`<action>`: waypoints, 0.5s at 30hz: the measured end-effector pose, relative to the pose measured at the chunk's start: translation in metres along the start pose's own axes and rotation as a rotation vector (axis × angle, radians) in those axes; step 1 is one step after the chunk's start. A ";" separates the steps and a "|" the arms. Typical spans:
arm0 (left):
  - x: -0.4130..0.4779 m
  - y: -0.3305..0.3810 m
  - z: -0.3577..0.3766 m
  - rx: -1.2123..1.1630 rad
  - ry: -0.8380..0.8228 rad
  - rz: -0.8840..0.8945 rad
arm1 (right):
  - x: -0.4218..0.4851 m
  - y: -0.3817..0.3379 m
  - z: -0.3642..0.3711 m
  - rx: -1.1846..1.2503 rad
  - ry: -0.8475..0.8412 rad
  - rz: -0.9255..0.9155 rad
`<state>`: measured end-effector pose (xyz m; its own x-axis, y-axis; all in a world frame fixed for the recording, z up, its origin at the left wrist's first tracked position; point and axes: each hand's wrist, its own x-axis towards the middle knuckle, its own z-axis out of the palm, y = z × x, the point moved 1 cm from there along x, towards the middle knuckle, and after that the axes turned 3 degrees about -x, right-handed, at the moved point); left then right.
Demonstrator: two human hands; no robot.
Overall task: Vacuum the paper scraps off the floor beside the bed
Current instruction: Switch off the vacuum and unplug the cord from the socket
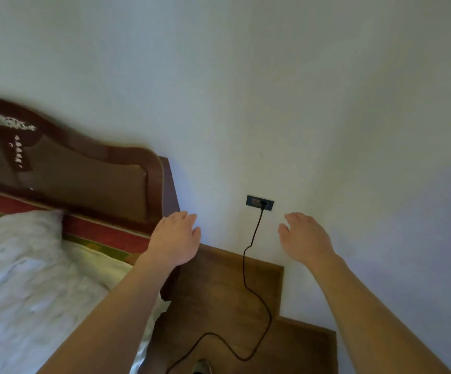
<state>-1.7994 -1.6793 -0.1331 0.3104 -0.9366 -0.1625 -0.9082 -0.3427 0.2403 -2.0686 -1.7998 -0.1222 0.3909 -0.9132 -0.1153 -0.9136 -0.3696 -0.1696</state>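
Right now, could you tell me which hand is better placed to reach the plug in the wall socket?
Probably the right hand: open, it sits nearer the plug in the wall socket. The left hand, also open, is farther off, by the headboard.

Bedroom cnr: pale plain wall [246,76] w/ dark socket plate [260,203] low down, brown wood-look floor [213,292] – bed [102,230] at left, carved dark-wood headboard [83,168], white pillow [16,238] – soft even light.

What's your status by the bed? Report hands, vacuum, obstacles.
Left hand and right hand open, holding nothing. Black cord plugged into wall socket, trailing across floor. No vacuum or scraps in view.
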 end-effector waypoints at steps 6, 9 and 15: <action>0.080 0.009 0.024 0.054 -0.138 0.128 | 0.054 0.017 0.027 -0.018 -0.036 0.063; 0.108 0.022 0.043 0.047 -0.206 0.161 | 0.077 0.031 0.043 -0.045 -0.097 0.073; 0.165 0.039 0.106 0.067 -0.263 0.183 | 0.136 0.059 0.087 -0.022 -0.133 0.066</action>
<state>-1.8138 -1.8392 -0.2517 0.0646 -0.9282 -0.3664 -0.9615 -0.1562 0.2262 -2.0597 -1.9305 -0.2326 0.3396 -0.9055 -0.2542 -0.9396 -0.3143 -0.1359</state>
